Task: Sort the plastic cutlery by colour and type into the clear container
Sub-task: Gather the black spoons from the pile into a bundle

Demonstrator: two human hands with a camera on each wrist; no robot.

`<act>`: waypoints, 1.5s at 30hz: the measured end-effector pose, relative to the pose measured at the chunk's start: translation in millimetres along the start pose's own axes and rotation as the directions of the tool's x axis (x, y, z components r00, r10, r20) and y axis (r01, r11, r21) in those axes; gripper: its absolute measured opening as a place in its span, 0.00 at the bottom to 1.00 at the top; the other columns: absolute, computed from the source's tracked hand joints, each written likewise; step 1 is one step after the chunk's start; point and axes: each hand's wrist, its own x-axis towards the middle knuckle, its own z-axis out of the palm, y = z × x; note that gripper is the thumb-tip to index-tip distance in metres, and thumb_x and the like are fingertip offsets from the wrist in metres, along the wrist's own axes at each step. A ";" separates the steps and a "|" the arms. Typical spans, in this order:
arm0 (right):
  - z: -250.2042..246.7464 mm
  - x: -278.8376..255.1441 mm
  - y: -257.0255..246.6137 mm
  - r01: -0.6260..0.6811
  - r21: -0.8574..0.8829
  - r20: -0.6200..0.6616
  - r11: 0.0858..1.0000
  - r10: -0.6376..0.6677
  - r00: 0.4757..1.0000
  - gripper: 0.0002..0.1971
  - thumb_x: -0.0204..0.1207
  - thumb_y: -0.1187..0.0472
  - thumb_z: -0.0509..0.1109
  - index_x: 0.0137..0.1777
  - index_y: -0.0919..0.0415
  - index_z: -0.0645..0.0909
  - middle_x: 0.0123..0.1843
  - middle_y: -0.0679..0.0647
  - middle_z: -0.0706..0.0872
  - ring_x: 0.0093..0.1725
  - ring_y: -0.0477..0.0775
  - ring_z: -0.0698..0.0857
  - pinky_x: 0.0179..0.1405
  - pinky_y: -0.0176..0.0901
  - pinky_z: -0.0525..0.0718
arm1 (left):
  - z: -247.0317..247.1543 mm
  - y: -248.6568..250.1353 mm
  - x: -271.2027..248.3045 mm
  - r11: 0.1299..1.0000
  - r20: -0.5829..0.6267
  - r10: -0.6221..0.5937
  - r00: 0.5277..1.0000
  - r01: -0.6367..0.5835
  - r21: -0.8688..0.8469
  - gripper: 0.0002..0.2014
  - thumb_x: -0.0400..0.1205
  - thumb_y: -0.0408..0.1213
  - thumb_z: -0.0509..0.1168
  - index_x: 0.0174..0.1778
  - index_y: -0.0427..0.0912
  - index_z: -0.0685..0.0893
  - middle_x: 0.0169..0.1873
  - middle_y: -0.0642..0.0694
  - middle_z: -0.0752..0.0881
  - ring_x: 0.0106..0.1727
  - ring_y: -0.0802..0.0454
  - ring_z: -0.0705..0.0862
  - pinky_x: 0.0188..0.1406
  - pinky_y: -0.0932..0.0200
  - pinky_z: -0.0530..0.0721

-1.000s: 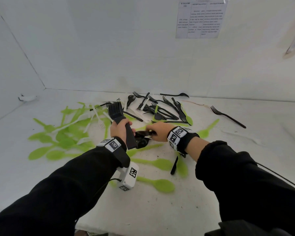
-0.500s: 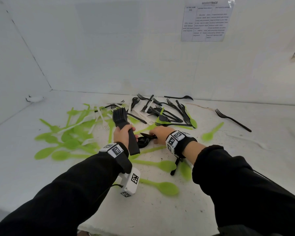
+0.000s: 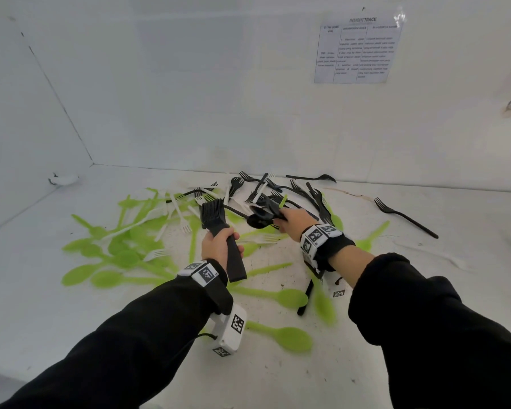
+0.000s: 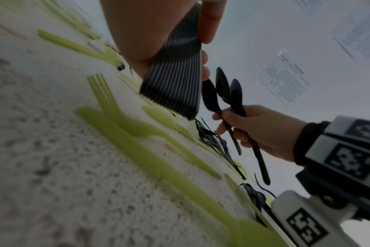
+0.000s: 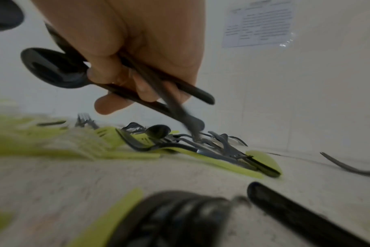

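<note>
My left hand grips a thick stack of black forks by the handles, tines up and away from me. The left wrist view shows the stack's ribbed handles under my thumb. Just to its right, my right hand holds a few black spoons above the table, bowls pointing left. The left wrist view shows three black spoons fanned out of the right hand. In the right wrist view my fingers curl round the spoon handles. No clear container is in view.
Green spoons and white forks lie scattered on the white table at left. A tangle of black forks lies at the back. One black fork lies alone at right. More green spoons lie near me.
My right hand has lifted off the table with the black spoons and moved back and to the right, away from the left hand. The left hand keeps its fork stack.
</note>
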 end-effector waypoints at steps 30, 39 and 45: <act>-16.1 59.2 29.6 -0.289 -0.015 -0.028 0.957 0.288 0.957 0.17 0.79 0.60 0.64 0.63 0.69 0.78 0.62 0.65 0.84 0.63 0.64 0.81 0.59 0.45 0.78 | 28.7 -9.7 37.2 0.992 0.074 -0.121 0.990 0.117 0.057 0.03 0.82 0.29 0.61 0.44 0.38 0.73 0.30 0.43 0.78 0.20 0.48 0.75 0.22 0.61 0.76; -54.3 48.8 29.7 0.138 0.094 -0.176 0.986 -0.120 0.977 0.11 0.76 0.74 0.61 0.52 0.66 0.83 0.54 0.67 0.82 0.56 0.63 0.81 0.62 0.44 0.75 | 22.6 -13.9 31.8 0.989 0.072 -0.143 0.987 0.139 0.059 0.03 0.83 0.32 0.60 0.44 0.41 0.73 0.32 0.43 0.79 0.22 0.47 0.74 0.24 0.59 0.76; -49.2 24.6 6.4 0.350 -0.064 -0.114 0.935 -0.355 0.928 0.12 0.76 0.72 0.64 0.57 0.69 0.83 0.57 0.64 0.80 0.59 0.61 0.79 0.62 0.45 0.72 | 32.2 -14.2 15.9 0.968 0.221 -0.241 0.945 0.217 0.127 0.09 0.83 0.41 0.63 0.48 0.38 0.75 0.32 0.43 0.79 0.22 0.47 0.77 0.24 0.58 0.79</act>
